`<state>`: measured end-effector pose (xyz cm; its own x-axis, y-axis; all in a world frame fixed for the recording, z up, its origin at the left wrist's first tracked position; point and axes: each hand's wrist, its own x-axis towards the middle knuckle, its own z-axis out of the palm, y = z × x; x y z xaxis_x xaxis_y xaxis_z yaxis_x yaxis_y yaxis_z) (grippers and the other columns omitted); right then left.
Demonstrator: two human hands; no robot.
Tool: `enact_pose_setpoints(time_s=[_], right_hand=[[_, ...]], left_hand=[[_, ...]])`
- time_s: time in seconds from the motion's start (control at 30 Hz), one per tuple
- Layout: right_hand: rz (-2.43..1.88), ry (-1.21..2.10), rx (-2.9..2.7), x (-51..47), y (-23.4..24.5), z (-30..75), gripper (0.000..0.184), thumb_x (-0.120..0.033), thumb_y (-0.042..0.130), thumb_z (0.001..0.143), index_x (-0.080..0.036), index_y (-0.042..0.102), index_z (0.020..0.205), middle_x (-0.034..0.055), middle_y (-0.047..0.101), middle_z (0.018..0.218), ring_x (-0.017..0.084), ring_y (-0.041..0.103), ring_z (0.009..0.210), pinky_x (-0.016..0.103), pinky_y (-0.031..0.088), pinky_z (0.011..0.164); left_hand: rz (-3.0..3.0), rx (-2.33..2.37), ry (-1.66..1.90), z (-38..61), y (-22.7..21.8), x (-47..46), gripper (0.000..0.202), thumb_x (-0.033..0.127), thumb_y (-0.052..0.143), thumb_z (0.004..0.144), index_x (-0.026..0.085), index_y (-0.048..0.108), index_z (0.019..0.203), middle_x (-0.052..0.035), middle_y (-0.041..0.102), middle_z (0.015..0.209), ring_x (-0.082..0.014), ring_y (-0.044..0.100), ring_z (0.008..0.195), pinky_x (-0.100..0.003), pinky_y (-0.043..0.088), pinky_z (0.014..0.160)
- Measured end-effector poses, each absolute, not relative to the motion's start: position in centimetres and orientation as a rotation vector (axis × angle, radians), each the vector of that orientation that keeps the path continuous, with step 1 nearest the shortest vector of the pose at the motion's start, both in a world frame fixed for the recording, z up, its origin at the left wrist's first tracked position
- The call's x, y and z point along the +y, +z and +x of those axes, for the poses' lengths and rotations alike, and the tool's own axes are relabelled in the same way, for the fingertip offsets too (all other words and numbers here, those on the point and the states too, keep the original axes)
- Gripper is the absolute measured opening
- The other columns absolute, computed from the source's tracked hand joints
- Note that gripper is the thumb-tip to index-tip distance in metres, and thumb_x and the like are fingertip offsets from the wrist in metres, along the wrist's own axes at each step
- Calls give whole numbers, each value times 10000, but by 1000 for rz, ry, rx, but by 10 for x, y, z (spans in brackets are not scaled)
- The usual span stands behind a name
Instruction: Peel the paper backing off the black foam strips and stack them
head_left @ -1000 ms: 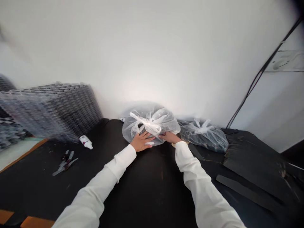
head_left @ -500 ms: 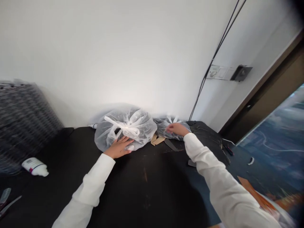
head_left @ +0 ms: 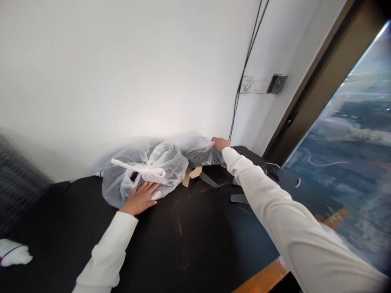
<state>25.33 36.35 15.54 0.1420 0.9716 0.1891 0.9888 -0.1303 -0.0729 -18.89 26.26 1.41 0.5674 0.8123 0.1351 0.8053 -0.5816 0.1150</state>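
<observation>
A large clear plastic bag (head_left: 171,162), its top tied in a knot with loops, rests on the black table (head_left: 195,236) against the wall. My left hand (head_left: 141,198) lies with fingers spread on the front of this bag. To its right is a smaller clear plastic bag (head_left: 200,152) with dark contents that I cannot make out. My right hand (head_left: 220,143) is closed around the gathered top of that smaller bag, which is pulled up toward it. Tan scraps (head_left: 195,172) and a dark flat strip (head_left: 209,180) lie in front of the bags.
A white bottle (head_left: 15,253) lies at the left edge, near a stack of wire mesh (head_left: 18,183). Black cables (head_left: 247,61) run down the wall beside a socket panel (head_left: 255,85). A black bundle (head_left: 249,156) sits behind my right forearm, near the door frame (head_left: 305,89).
My right hand has gone from hovering over the smaller bag to gripping its top and lifting it. My left hand stays on the large bag. The view has turned right.
</observation>
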Motion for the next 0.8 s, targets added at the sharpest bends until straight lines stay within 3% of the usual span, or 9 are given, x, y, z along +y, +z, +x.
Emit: enact_pose_setpoints(time_s=[0.2,0.33,0.43,0.5,0.6,0.67,0.73,0.8], right_hand=[[-2066,-338,-1803,348,216,256,377,-382,593,944,-180,578,1262,93,611,1250,222,622,1069,446,536,902],[-1944,-448,-1742,318,248,251,310,-269,497,959,-249,594,1253,82,670,1196,266,609,1120,408,475,917],[-1886,-482,-1700,294,265,251,343,-241,470,930,-269,592,1250,75,679,1199,279,598,1135,369,449,885],[-1870,-467,-1681,283,271,251,348,-251,487,910,-263,599,1240,77,685,1181,274,605,1111,352,444,855],[-1860,-421,-1676,276,268,248,343,-273,546,872,-249,624,1206,81,699,1141,280,620,1063,349,445,820],[-1849,-394,-1692,275,260,242,336,-268,568,851,-250,642,1178,78,708,1124,285,628,1036,349,449,805],[-1831,-369,-1721,276,249,234,326,-248,556,845,-256,654,1156,74,715,1113,279,633,1019,342,451,798],[-1812,-348,-1750,277,237,228,314,-234,538,846,-262,662,1133,71,721,1094,271,635,1004,334,451,793]], left_hand=[[2730,1417,265,-189,18,262,689,551,522,899,314,362,1526,-102,372,1577,-371,317,1465,-592,140,1172],[2711,1417,339,-182,31,257,686,540,589,846,268,475,1465,-134,448,1529,-405,377,1424,-607,232,1135],[2714,1404,463,-168,55,239,573,566,635,800,228,662,1263,-161,607,1377,-428,508,1311,-590,352,1067],[2725,1373,580,-151,77,218,438,582,591,843,245,724,1090,-126,709,1207,-378,613,1183,-510,442,1000],[2679,1414,893,-111,110,181,352,532,470,952,280,664,1105,-73,720,1084,-285,669,1024,-419,496,893],[2571,1479,1149,-78,125,165,313,524,481,954,257,599,1067,-62,684,975,-247,666,927,-379,512,823],[2252,1379,1472,-44,134,165,500,579,688,802,237,502,1116,-53,641,980,-219,651,821,-327,519,682],[2042,1264,1605,-16,137,179,628,559,771,728,229,451,1156,-69,620,1056,-211,641,828,-325,517,691]])
